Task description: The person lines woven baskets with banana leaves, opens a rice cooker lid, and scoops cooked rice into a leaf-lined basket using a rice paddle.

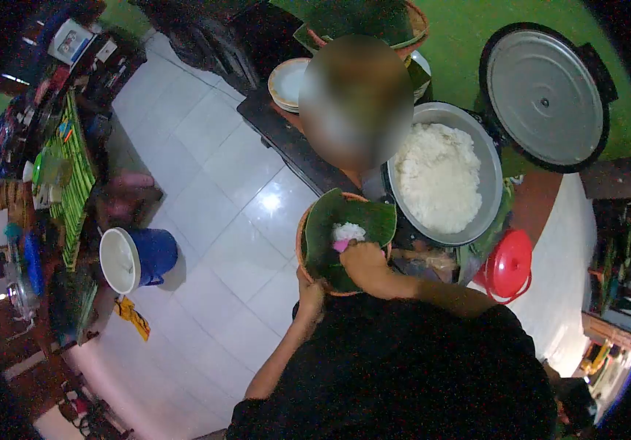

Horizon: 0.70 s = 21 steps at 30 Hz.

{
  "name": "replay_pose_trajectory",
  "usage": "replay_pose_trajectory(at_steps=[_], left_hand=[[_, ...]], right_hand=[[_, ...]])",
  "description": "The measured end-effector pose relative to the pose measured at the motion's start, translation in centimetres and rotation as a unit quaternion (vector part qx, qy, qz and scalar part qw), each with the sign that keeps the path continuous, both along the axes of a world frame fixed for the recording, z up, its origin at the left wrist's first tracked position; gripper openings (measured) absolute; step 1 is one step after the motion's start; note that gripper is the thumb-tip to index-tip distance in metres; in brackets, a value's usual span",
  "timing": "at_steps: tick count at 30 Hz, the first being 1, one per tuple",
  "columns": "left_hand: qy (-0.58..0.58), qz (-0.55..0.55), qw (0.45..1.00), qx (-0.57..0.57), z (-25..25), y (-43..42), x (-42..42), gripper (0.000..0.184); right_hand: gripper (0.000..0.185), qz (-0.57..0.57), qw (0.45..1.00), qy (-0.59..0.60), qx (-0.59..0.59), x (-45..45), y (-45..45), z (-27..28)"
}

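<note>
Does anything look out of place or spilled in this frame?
One thing: a flat yellow-and-black item, perhaps a wrapper or cloth, lies loose on the white tiled floor near the blue plastic bucket, seemingly dropped. The white rice sits within its leaf-lined round basket, unspilled.

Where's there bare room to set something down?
Widest is the tiled floor between the blue bucket and the basket; another pale patch shows right of the red bucket. It's crowded around the rice pot, with the basket, plates and large lid close by.
</note>
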State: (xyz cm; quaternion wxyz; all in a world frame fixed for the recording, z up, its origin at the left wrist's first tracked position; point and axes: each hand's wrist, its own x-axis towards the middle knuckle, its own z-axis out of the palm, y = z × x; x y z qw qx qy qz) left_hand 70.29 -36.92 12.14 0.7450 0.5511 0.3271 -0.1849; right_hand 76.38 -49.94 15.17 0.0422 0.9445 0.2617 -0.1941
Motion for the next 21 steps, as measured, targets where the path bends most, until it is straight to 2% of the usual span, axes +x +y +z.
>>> replay_pose_trajectory(at_steps=[3, 6, 8, 9, 11, 14, 15, 16, 18, 19, 21], left_hand=[[0.015, 0.031, 0.998, -0.050, -0.7, -0.9, -0.2, 0.058], [0.051, 0.056, 0.994, -0.079, -1.3, -1.2, -0.5, 0.053], [0.052, 0.071, 0.989, -0.118, -3.1, -0.9, -0.7, 0.050], [0.038, 0.072, 0.991, -0.110, -2.1, -1.3, -0.3, 0.048], [0.010, 0.066, 0.993, -0.100, 1.2, -2.3, 0.7, 0.045], [0.062, 0.082, 0.987, -0.120, 1.5, -2.1, 1.0, 0.043], [0.015, 0.032, 0.997, -0.062, 0.5, -1.9, 0.4, 0.042], [0.016, 0.043, 0.995, -0.094, -0.3, -1.5, 0.0, 0.042], [0.022, 0.068, 0.986, -0.152, -1.2, -1.0, -0.3, 0.045], [0.005, 0.067, 0.982, -0.176, 0.1, -1.5, 0.6, 0.050], [0.003, 0.079, 0.992, -0.102, -0.5, -1.9, 0.7, 0.052]], right_hand=[[0.018, 0.018, 0.997, 0.065, 0.043, -0.7, -0.5, -0.9], [0.020, 0.004, 0.995, 0.096, 0.008, -0.5, -1.7, 1.9], [0.024, -0.007, 0.998, 0.016, 0.054, 0.3, -3.8, 5.5], [0.026, -0.016, 0.997, -0.026, 0.074, 0.9, -5.2, 7.2], [0.026, -0.113, 0.993, -0.002, 0.042, 2.3, -8.1, 10.1], [0.023, -0.243, 0.968, 0.013, 0.058, 4.2, -14.7, 13.6], [0.023, -0.247, 0.966, -0.002, 0.076, 4.5, -17.3, 13.4], [0.023, -0.250, 0.963, -0.019, 0.094, 4.9, -19.7, 12.9], [0.024, -0.256, 0.965, -0.051, 0.041, 5.6, -23.7, 10.0], [0.024, -0.257, 0.964, -0.065, 0.016, 5.7, -25.4, 7.9], [0.024, -0.247, 0.965, -0.028, -0.077, 5.4, -28.5, 1.9]])
